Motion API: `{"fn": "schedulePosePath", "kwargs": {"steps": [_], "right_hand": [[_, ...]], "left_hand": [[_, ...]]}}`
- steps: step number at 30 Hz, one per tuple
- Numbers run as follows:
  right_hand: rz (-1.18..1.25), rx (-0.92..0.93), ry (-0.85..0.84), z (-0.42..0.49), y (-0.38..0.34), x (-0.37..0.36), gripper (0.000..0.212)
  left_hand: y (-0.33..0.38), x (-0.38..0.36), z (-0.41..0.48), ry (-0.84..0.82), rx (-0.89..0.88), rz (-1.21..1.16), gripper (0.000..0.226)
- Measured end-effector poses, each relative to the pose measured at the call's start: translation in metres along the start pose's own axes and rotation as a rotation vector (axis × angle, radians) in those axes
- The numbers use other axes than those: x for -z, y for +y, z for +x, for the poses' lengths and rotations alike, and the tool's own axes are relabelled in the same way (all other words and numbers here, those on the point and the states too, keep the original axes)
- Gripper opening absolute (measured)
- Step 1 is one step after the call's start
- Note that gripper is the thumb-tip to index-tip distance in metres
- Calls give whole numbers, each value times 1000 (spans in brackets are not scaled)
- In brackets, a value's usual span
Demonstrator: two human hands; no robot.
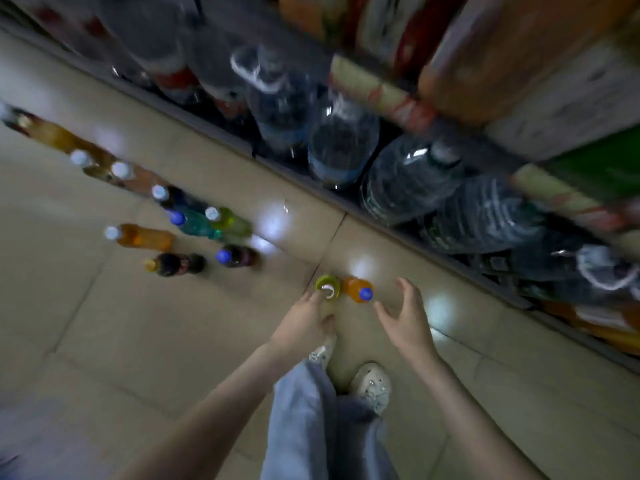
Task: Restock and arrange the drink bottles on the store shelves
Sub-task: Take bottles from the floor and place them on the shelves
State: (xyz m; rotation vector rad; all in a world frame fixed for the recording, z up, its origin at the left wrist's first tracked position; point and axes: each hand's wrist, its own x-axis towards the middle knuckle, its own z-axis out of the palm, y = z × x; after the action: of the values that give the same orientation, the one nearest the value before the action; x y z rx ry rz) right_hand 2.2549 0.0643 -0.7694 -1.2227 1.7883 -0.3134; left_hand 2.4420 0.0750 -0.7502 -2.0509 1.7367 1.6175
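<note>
A: Status on the restock?

B: Not close to done, I reckon. Lots of stock is on the tiled beige floor (173,341), not the shelves. I count approx. ten small plastic drink bottles in a loose line to my left, e.g. an orange bottle with a white cap (145,237), a teal bottle with a blue cap (194,225) and two dark cola bottles (176,264).

A: And the hands?

B: Left hand (304,323) is at the white cap of a yellow-green plastic bottle (327,287) standing just ahead of my shoes. Fingertips touch it, but it's too blurred to say if they grip. Right hand (405,317) is spread wide, holding nothing, near a small orange bottle with a blue cap (358,289) but not touching it.

A: Shelf?

B: The bottom shelf (207,126) has big clear water jugs (341,147). Upper rows are too blurred to tell what they hold. Most of the job is left, imo.
</note>
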Motion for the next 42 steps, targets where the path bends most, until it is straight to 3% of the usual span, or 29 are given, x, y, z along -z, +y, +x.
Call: {"fn": "schedulePosePath", "kwargs": {"steps": [5, 10, 13, 20, 28, 33, 37, 42], "right_hand": [[-97, 136, -55, -77, -146, 122, 46], [-125, 370, 192, -152, -269, 240, 53], [-111, 432, 324, -191, -323, 300, 45], [-58, 600, 636, -265, -387, 415, 33], [-16, 768, 1080, -318, -403, 530, 40], [-58, 720, 1316, -322, -406, 587, 51], [-124, 614, 1372, -311, -400, 617, 69], [-196, 566, 1315, -308, -397, 643, 82]], "left_hand": [[134, 120, -98, 80, -277, 58, 45], [263, 229, -172, 269, -633, 209, 37], [329, 263, -209, 260, -836, 321, 37], [464, 289, -279, 294, -1184, 374, 38], [584, 294, -326, 648, -1556, 206, 36], [659, 291, -335, 810, -1560, 242, 49], [707, 280, -330, 697, -1380, 277, 68], [752, 271, -323, 575, -1304, 194, 98]]}}
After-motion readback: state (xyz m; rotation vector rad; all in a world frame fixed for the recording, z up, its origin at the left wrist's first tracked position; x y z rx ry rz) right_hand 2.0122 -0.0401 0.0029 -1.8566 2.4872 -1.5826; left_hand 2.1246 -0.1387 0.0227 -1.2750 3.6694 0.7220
